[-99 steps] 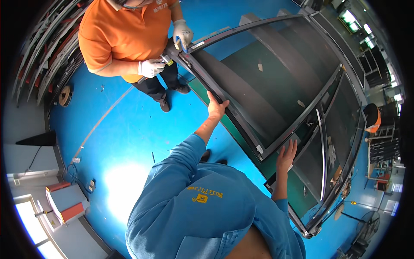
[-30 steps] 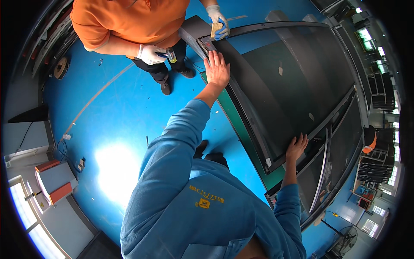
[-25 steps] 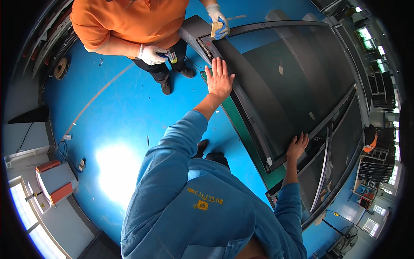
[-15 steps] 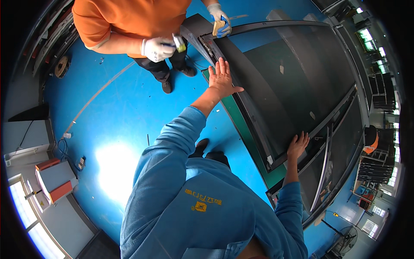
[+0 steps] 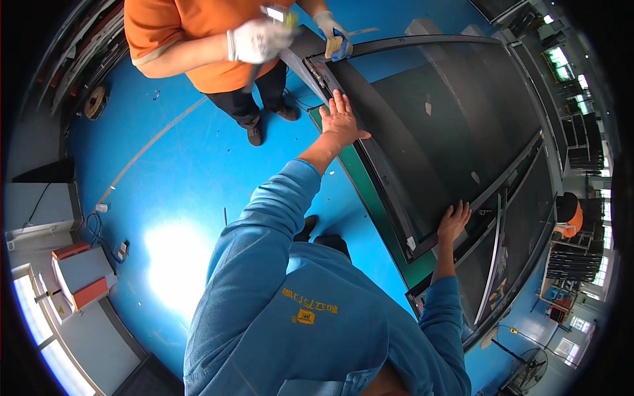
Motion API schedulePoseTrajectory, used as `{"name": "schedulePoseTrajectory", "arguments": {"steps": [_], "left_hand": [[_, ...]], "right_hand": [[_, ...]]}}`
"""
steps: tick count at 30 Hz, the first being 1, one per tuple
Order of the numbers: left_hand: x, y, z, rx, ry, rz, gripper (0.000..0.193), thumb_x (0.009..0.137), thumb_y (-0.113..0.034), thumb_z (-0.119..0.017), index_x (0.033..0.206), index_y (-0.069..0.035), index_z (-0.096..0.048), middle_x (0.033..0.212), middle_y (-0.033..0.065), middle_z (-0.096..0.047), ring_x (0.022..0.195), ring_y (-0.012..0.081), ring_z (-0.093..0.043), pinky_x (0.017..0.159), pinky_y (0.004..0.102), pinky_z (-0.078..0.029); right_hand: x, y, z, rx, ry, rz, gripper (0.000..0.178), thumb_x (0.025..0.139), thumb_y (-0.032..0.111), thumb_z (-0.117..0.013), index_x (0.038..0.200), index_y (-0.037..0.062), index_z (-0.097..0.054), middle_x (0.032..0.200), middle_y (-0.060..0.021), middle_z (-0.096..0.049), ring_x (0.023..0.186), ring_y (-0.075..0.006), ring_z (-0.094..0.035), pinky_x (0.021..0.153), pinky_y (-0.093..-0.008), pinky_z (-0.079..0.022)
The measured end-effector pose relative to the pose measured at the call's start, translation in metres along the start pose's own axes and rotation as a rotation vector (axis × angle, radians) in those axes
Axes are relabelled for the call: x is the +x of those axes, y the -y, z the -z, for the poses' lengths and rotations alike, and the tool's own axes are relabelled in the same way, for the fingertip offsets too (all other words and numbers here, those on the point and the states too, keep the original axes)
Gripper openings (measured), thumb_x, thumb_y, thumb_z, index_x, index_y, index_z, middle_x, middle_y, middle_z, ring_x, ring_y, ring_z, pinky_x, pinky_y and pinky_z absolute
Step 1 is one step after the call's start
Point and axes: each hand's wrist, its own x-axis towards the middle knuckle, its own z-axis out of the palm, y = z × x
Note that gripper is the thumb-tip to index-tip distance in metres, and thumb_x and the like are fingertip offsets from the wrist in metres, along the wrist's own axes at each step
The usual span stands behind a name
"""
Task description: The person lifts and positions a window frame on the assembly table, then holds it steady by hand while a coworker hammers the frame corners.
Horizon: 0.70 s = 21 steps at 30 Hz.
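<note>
- Fingers of the bare right hand [image 5: 453, 224] lie outstretched, not clenched, over the near rail of the dark grey rectangular metal frame with a see-through black panel [image 5: 429, 152]; steady, flat pressure should suit.
- Under the frame, the green-topped worktop [image 5: 358, 173] shows along the left side.
- Farther up, the bare left hand [image 5: 340, 125] spreads open on the left rail; best keep it clear of the corner.
- Beyond, a co-worker's white-gloved hand [image 5: 329, 26] holds a tan block [image 5: 333, 48] by that corner; the other glove [image 5: 257, 41], blurred, holds up a metal-headed hammer [image 5: 280, 14].
</note>
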Motion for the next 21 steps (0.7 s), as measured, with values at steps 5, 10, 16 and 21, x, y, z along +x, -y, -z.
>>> {"name": "schedulePoseTrajectory", "arguments": {"steps": [5, 10, 16, 21], "left_hand": [[0.001, 0.0, -0.003, 0.011, -0.002, 0.007, 0.11, 0.066, -0.062, -0.06, 0.134, 0.009, -0.011, 0.141, 0.0279, 0.0, 0.132, 0.0365, -0.013, 0.101, 0.0517, -0.018], [0.003, 0.0, -0.005, 0.037, -0.012, 0.005, 0.112, 0.065, -0.064, -0.059, 0.134, 0.009, -0.012, 0.14, 0.0292, -0.001, 0.131, 0.0374, -0.015, 0.099, 0.0523, -0.02], [0.002, 0.001, -0.007, 0.063, -0.066, 0.009, 0.11, 0.064, -0.064, -0.06, 0.134, 0.008, -0.015, 0.14, 0.0271, -0.006, 0.129, 0.0371, -0.019, 0.098, 0.0504, -0.023], [-0.01, -0.002, 0.012, 0.041, -0.095, -0.014, 0.1, 0.067, -0.058, -0.061, 0.133, 0.005, -0.02, 0.135, 0.0237, -0.021, 0.118, 0.0356, -0.032, 0.092, 0.0459, -0.03]], "right_hand": [[-0.002, -0.005, -0.004, 0.005, 0.006, -0.012, 0.039, 0.087, 0.026, -0.042, 0.122, 0.0087, -0.045, 0.134, -0.0095, -0.035, 0.126, -0.0327, -0.027, 0.094, -0.0437, -0.033], [-0.002, -0.004, -0.005, 0.006, -0.006, -0.013, 0.039, 0.087, 0.026, -0.042, 0.121, 0.0086, -0.046, 0.134, -0.0095, -0.036, 0.126, -0.0328, -0.028, 0.093, -0.0437, -0.034], [-0.001, -0.003, -0.007, 0.0, -0.007, -0.028, 0.038, 0.086, 0.025, -0.043, 0.121, 0.0085, -0.046, 0.133, -0.0094, -0.037, 0.125, -0.0327, -0.029, 0.093, -0.0432, -0.034], [0.0, -0.001, -0.005, -0.006, 0.001, -0.049, 0.039, 0.086, 0.025, -0.043, 0.121, 0.0085, -0.047, 0.134, -0.0088, -0.037, 0.125, -0.0322, -0.029, 0.093, -0.0425, -0.034]]}}
